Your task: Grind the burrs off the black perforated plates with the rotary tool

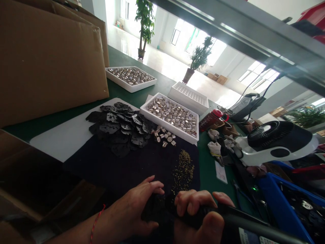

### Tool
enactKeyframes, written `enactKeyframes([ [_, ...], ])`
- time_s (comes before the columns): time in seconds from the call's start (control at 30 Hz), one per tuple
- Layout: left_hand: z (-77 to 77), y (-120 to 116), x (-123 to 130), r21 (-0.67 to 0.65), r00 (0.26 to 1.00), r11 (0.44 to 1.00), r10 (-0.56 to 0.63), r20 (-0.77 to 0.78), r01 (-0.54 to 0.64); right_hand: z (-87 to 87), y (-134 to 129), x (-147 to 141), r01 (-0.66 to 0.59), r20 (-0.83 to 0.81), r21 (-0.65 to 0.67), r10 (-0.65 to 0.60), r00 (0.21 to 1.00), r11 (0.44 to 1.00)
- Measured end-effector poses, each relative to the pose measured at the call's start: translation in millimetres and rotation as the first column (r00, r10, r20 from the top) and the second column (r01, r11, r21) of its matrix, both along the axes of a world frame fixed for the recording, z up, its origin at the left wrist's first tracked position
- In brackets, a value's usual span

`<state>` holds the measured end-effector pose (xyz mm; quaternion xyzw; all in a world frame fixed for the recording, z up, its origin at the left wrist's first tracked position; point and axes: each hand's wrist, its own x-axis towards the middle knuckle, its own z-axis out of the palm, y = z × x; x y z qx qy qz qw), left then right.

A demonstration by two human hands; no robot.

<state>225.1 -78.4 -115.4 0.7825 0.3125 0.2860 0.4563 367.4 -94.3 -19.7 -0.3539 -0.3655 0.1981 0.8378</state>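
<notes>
A carton (50, 64) fills the left side, beside a white sheet (61, 142) partly under a dark cloth (101, 166). A pile of black plates (122, 130) lies on the cloth and sheet. Behind it, a tray (131, 88) holds metal cylinders. Low in front, the left hand (137, 205), a red cord on its wrist, has thumb and fingers parted around a dark part (156, 205); I cannot tell whether it grips it. Loose cylinders (167, 137) lie between the plates and a second, filled tray (177, 128). Gold bits (185, 166) are scattered on the cloth nearer the hands. The right hand (198, 210) wraps its fingers and thumb firmly round a black tool (233, 218). Farther right are a red bottle (213, 118), a blue bin (273, 195) and a fan (276, 139).
</notes>
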Motion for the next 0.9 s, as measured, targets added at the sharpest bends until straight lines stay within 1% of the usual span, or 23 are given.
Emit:
enactKeyframes([
  [0.1, -3.1, 0, -1, -0.003, 1.0, 1.0, 0.002, -0.005, -0.002, 0.1, -1, 1, -0.025, 0.011, -0.009, 0.025, 1.0, 1.0],
  [0.17, -3.3, 0, -1, -0.001, 1.0, 1.0, 0.003, -0.009, -0.003, 0.7, -1, 1, -0.007, 0.014, -0.003, 0.007, 1.0, 1.0],
  [0.37, 4.5, 1, -1, 0.015, 1.0, 1.0, -0.004, -0.005, 0.004, 4.2, 1, -1, 0.059, -0.01, -0.022, -0.059, 0.998, 0.998],
  [0.47, 6.5, 0, 1, 0.005, 1.0, 1.0, 0.026, 0.017, -0.026, 5.5, 1, -1, 0.066, -0.034, -0.045, -0.067, 0.997, 0.997],
  [0.6, 5.4, -2, 2, -0.024, 0.999, 0.999, 0.048, 0.011, -0.048, 4.7, 0, 0, 0.06, -0.021, -0.058, -0.061, 0.998, 0.997],
  [0.77, 7.5, -3, -1, -0.034, 0.999, 0.999, 0.022, -0.035, -0.023, 1.0, -1, 1, 0.032, -0.007, -0.055, -0.032, 0.999, 0.998],
  [0.9, 9.5, -3, -1, -0.017, 0.999, 1.0, 0.019, -0.042, -0.019, 0.9, -2, 2, 0.048, 0.003, -0.048, -0.048, 0.999, 0.998],
])
